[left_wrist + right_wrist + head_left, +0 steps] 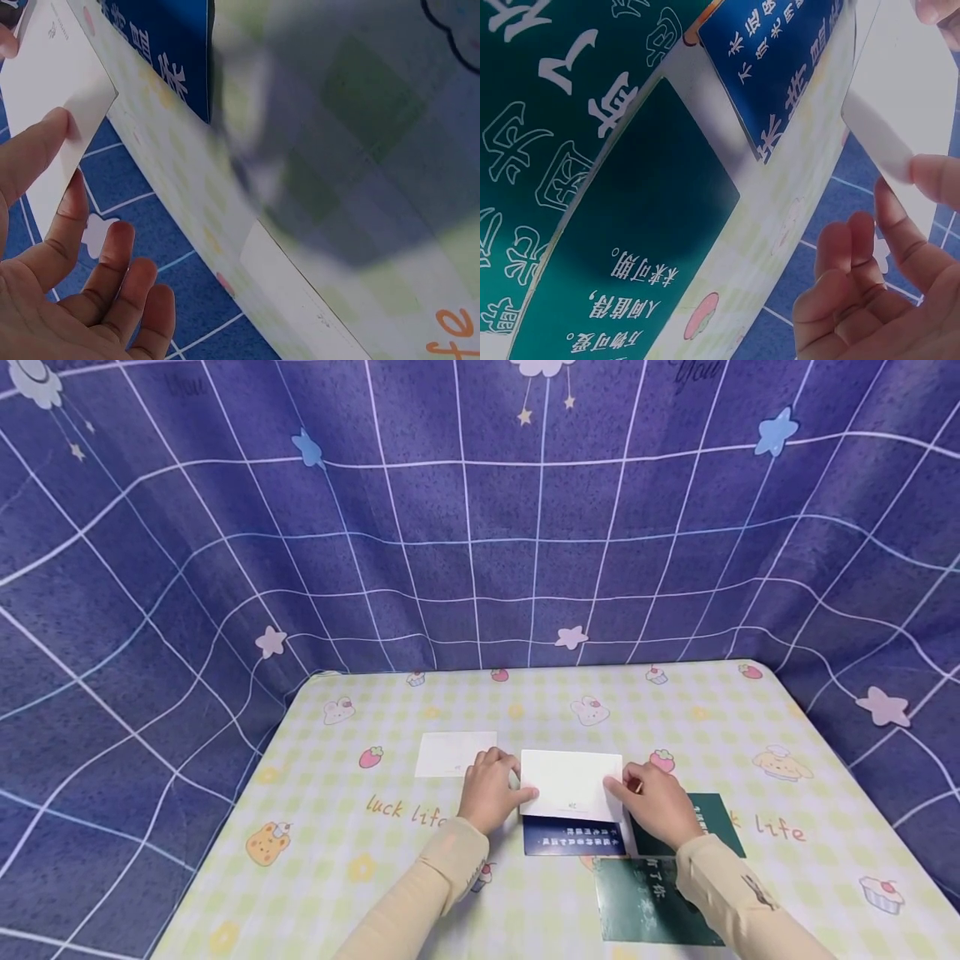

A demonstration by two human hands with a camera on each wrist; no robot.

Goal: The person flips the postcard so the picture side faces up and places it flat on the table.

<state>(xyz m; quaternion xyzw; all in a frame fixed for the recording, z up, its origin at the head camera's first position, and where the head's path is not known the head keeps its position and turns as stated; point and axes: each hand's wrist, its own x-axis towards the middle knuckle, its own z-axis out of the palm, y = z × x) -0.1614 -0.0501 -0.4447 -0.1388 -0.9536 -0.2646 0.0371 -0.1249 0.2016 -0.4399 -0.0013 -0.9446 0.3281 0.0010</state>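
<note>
- White card [572, 781] held up between the two hands, raised above the tabletop [300, 902], plain face toward the wearer, small dark marks near its lower edge.
- Left hand [491, 789] pinches the card's left edge: thumb on the near face, index finger behind, other fingers loosely bent and off the card.
- Right hand [656, 797] pinches the right edge the same way, thumb in front, index finger behind, remaining fingers curled beside it.
- Blue card [570, 837] with pale characters lies on the tabletop, nearer the wearer than the held card; from the head view the held card covers its far part.
- Green card [717, 818] lies partly under the right hand, just right of the blue card, a narrow light gap between them.
- Larger-lettered green card [633, 906] lies nearer the wearer, partly behind the right sleeve [738, 893]; cannot tell whether the two green cards overlap or merely meet.
- Second white card [450, 752] lies flat beyond and left of the left hand, near its fingers.
- Blue gridded cloth [498, 497] hangs behind the tabletop.
</note>
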